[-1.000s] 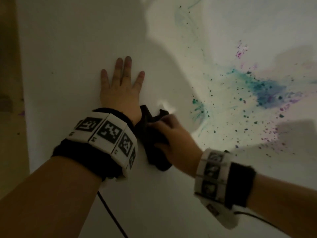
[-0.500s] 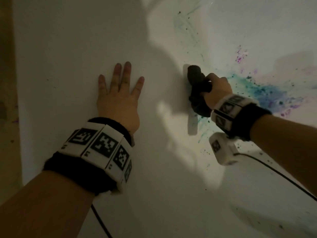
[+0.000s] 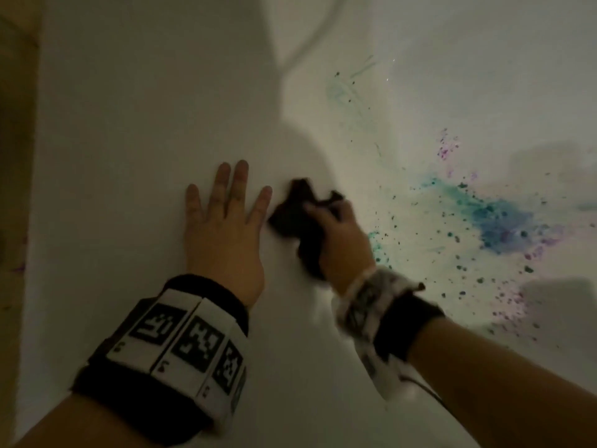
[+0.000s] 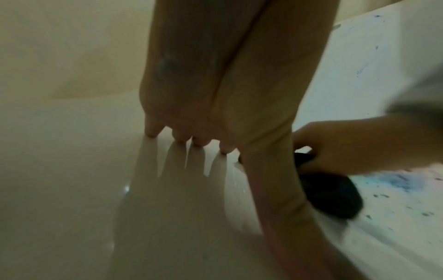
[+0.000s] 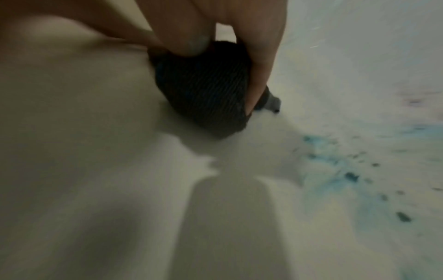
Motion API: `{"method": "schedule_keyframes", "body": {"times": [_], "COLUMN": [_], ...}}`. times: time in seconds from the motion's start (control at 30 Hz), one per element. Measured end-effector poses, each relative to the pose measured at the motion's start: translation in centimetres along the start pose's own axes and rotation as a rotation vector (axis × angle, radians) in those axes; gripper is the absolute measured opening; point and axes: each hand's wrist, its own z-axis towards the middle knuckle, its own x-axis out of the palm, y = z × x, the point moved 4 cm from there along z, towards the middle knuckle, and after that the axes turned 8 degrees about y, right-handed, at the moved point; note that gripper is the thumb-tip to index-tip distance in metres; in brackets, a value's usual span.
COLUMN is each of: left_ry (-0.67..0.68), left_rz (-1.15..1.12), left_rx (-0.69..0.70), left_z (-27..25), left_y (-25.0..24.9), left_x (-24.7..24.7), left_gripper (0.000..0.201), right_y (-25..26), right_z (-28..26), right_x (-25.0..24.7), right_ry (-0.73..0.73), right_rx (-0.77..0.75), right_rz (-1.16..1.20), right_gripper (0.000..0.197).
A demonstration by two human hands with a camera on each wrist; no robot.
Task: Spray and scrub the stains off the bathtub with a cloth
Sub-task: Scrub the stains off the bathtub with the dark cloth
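My left hand (image 3: 223, 221) lies flat with straight, spread fingers on the white bathtub wall (image 3: 145, 108); its fingertips (image 4: 187, 140) press the surface. Just to its right, my right hand (image 3: 339, 240) grips a bunched dark cloth (image 3: 297, 218) against the tub. In the right wrist view the fingers (image 5: 258, 75) curl round the dark ribbed cloth (image 5: 203, 91). Teal, blue and purple stains (image 3: 497, 227) spatter the tub to the right of the cloth, also as blue stains (image 5: 340, 166) close by. No spray bottle is in view.
A faint teal smear (image 3: 349, 101) runs up the tub at the upper middle. A tan floor strip (image 3: 16, 156) borders the tub on the left. A thin black cable (image 3: 423, 388) trails from my right wrist band.
My right hand swept the cloth up and right toward the stains half a second ago, then back left beside my left hand. The left hand has stayed flat in place.
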Motion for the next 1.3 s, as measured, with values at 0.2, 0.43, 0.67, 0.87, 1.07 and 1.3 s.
{"method": "schedule_keyframes", "body": {"times": [0.2, 0.43, 0.67, 0.87, 1.07, 1.3], "left_ry": [-0.057, -0.19, -0.205, -0.211, -0.226, -0.235], "left_rz": [-0.044, -0.103, -0.19, -0.215, -0.254, -0.27], "left_rx": [-0.011, -0.108, -0.116, -0.096, -0.101, -0.085], "left_z": [0.8, 6.0, 6.6, 6.8, 7.1, 6.9], "left_y": [0.3, 2.6, 1.7, 1.9, 1.5, 1.6], "left_x": [-2.1, -9.3, -9.4, -9.2, -9.3, -9.2], "left_gripper": [0.097, 0.122, 0.107, 0.11, 0.113, 0.114], "right_y": [-3.2, -7.4, -8.2, -4.0, 1.1, -2.5], "right_z": [5.7, 8.6, 13.0, 16.7, 17.2, 9.2], "right_x": [-6.4, -18.2, -28.9, -22.0, -8.6, -4.8], "right_ry": [0.028, -0.493, -0.867, -0.613, -0.244, 0.255], "right_rx": [0.143, 0.295, 0.48, 0.387, -0.063, -0.372], "right_rz": [-0.068, 0.027, 0.069, -0.048, -0.224, -0.4], "right_gripper": [0.031, 0.047, 0.055, 0.075, 0.052, 0.03]}}
